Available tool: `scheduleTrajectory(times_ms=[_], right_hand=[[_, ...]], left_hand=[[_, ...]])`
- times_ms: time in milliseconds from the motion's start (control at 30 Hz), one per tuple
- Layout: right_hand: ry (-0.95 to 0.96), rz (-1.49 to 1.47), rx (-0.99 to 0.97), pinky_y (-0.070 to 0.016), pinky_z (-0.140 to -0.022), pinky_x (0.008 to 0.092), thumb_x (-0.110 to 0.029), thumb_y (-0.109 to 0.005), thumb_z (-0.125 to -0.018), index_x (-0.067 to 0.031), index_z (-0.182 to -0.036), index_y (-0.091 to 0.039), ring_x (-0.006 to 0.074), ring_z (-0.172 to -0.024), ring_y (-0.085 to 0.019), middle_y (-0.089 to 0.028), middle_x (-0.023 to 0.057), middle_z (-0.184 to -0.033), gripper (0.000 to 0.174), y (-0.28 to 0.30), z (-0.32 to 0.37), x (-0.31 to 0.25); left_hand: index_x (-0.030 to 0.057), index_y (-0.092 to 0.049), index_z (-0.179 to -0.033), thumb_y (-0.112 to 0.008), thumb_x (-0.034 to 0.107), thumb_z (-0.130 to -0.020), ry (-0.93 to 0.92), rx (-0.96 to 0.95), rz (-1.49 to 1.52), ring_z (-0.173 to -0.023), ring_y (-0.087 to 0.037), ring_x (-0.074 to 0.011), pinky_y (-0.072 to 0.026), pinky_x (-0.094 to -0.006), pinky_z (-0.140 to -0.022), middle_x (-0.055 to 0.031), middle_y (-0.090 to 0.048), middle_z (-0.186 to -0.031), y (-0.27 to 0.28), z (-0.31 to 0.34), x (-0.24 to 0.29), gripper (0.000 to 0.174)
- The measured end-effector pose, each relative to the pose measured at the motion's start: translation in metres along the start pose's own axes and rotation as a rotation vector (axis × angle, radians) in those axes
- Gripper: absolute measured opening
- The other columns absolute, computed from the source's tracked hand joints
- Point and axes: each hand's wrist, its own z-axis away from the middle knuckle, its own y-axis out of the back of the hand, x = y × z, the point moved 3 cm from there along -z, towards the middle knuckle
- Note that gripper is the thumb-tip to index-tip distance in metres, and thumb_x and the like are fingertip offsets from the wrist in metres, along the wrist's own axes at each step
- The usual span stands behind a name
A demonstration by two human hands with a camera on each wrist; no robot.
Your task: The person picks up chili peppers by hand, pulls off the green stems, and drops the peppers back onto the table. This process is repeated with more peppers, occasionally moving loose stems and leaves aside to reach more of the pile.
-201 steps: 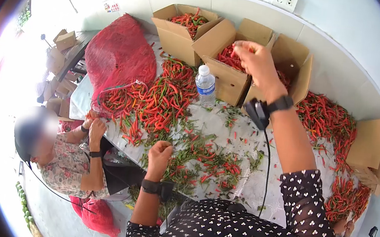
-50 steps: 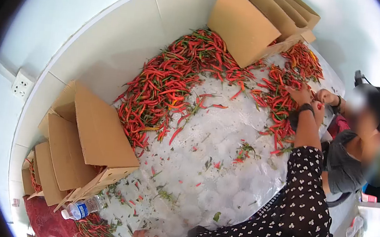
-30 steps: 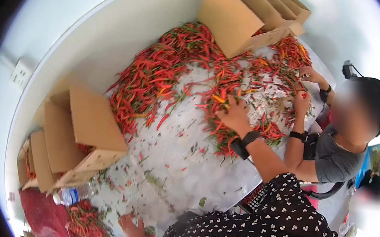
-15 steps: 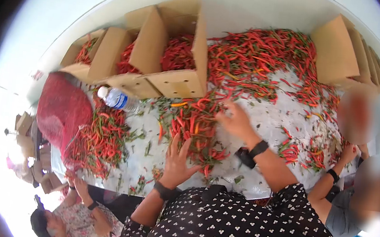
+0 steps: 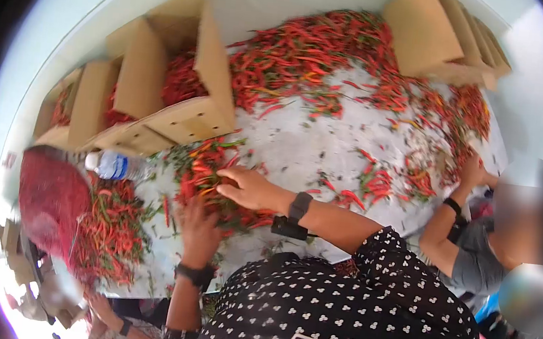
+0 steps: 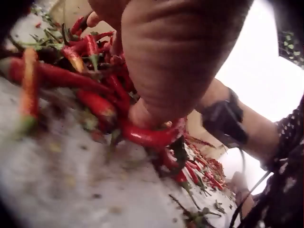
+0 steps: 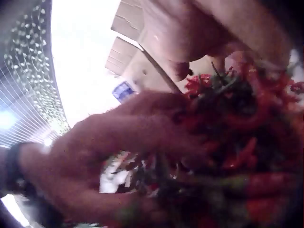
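A heap of red and green chili peppers (image 5: 200,167) lies on the table in front of me. My left hand (image 5: 201,231), blurred, reaches into its near side with fingers spread. On its right side my right hand (image 5: 253,191) rests with fingers extended over the chilies. In the left wrist view, the left thumb touches a red chili (image 6: 149,137). The right wrist view shows both hands facing each other around the chilies (image 7: 247,118), with several fingertips hidden among them.
A water bottle (image 5: 119,166) lies left of the heap, near open cardboard boxes (image 5: 191,118) holding chilies. More chilies (image 5: 317,48) line the wall. A red mesh sack (image 5: 50,196) sits at left. People work at both sides; one person's hand (image 5: 472,171) is at right.
The right hand, over a box earliest, later reached into chilies at the right. Both hands and the heap have since shifted left toward the bottle. My head view has turned.
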Motion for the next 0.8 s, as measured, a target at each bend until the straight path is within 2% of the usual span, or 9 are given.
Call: scheduleTrajectory(times_ms=[67, 167, 233, 300, 433, 500, 533, 767, 800], right_hand=[[0.022, 0.022, 0.127, -0.0442, -0.082, 0.039, -0.029, -0.058, -0.081, -0.0024, -0.116, -0.05, 0.0331, -0.096, -0.053, -0.053, 0.0191, -0.108, 0.045, 0.029, 0.027, -0.008], [-0.143, 0.5, 0.594, -0.0411, -0.088, 0.0413, -0.033, -0.061, -0.076, -0.0008, -0.114, -0.051, 0.0345, -0.1, -0.052, -0.053, 0.0186, -0.108, 0.051, 0.111, 0.1, 0.03], [-0.517, 0.893, 0.622, -0.0447, -0.083, 0.0426, -0.038, -0.059, -0.079, -0.0023, -0.119, -0.048, 0.0351, -0.096, -0.054, -0.054, 0.0205, -0.107, 0.054, 0.161, 0.164, 0.047], [-0.966, 0.744, 0.66, -0.0447, -0.083, 0.0453, -0.037, -0.056, -0.081, -0.002, -0.118, -0.049, 0.0365, -0.095, -0.055, -0.056, 0.0202, -0.105, 0.052, 0.182, 0.214, 0.06], [-0.546, 0.453, 0.586, -0.0432, -0.083, 0.0467, -0.037, -0.055, -0.081, -0.0032, -0.117, -0.05, 0.0382, -0.094, -0.054, -0.055, 0.0226, -0.103, 0.049, 0.137, 0.195, 0.122], [-0.43, 0.254, 0.4, -0.0446, -0.082, 0.0412, -0.037, -0.059, -0.08, -0.0046, -0.116, -0.05, 0.0367, -0.095, -0.053, -0.055, 0.0215, -0.104, 0.05, 0.107, 0.147, 0.088], [-0.168, 0.172, 0.469, -0.0445, -0.082, 0.0397, -0.036, -0.063, -0.077, -0.0057, -0.116, -0.05, 0.0357, -0.097, -0.053, -0.055, 0.0202, -0.103, 0.051, 0.105, 0.135, 0.064], [-0.512, 0.988, 1.255, -0.0416, -0.083, 0.0432, -0.032, -0.069, -0.072, -0.0026, -0.106, -0.056, 0.0327, -0.097, -0.051, -0.056, 0.0177, -0.099, 0.046, 0.273, 0.255, 0.126], [-0.821, 0.995, 1.286, -0.0415, -0.083, 0.0445, -0.034, -0.068, -0.072, -0.0018, -0.106, -0.055, 0.034, -0.102, -0.049, -0.055, 0.0193, -0.105, 0.048, 0.292, 0.282, 0.137]], left_hand=[[0.0075, -0.064, -0.092, -0.059, 0.004, -0.06, 0.024, 0.019, -0.103, -0.124, -0.034, -0.0372, -0.023, -0.0479, -0.104, -0.0181, -0.04, -0.132, 0.023, 0.021, -0.013, 0.033], [0.0066, -0.062, -0.101, -0.057, 0.007, -0.065, 0.14, 0.04, -0.117, -0.123, -0.034, -0.0375, -0.0219, -0.0511, -0.102, -0.0207, -0.037, -0.133, 0.026, 0.054, -0.038, 0.036], [0.0045, -0.06, -0.103, -0.056, 0.006, -0.066, 0.173, 0.054, -0.087, -0.123, -0.034, -0.0387, -0.0235, -0.0501, -0.102, -0.0217, -0.034, -0.134, 0.027, 0.068, -0.037, 0.038], [0.0025, -0.059, -0.106, -0.055, 0.004, -0.067, 0.203, 0.063, -0.051, -0.122, -0.034, -0.04, -0.0252, -0.049, -0.101, -0.0228, -0.032, -0.135, 0.02, 0.078, -0.034, 0.039], [-0.0014, -0.057, -0.109, -0.053, 0.001, -0.069, 0.268, 0.09, 0.052, -0.12, -0.035, -0.0422, -0.0294, -0.0474, -0.099, -0.0251, -0.029, -0.136, 0.005, 0.081, -0.031, 0.04], [-0.0023, -0.056, -0.109, -0.053, 0.002, -0.069, 0.281, 0.04, -0.026, -0.121, -0.034, -0.0423, -0.0293, -0.0476, -0.099, -0.0262, -0.029, -0.135, 0.009, 0.075, -0.028, 0.04], [-0.0023, -0.056, -0.109, -0.053, 0.002, -0.069, 0.275, 0.049, -0.032, -0.121, -0.034, -0.0423, -0.0293, -0.0476, -0.099, -0.0262, -0.029, -0.135, 0.012, 0.073, -0.026, 0.04], [-0.0028, -0.056, -0.11, -0.054, 0.007, -0.072, 0.309, -0.005, 0.012, -0.121, -0.035, -0.0409, -0.0285, -0.0475, -0.1, -0.0266, -0.03, -0.135, 0.005, 0.085, -0.031, 0.039], [-0.0027, -0.056, -0.11, -0.054, 0.007, -0.072, 0.281, 0.001, -0.01, -0.121, -0.036, -0.0409, -0.0291, -0.0474, -0.099, -0.0266, -0.031, -0.135, 0.005, 0.085, -0.03, 0.039]])
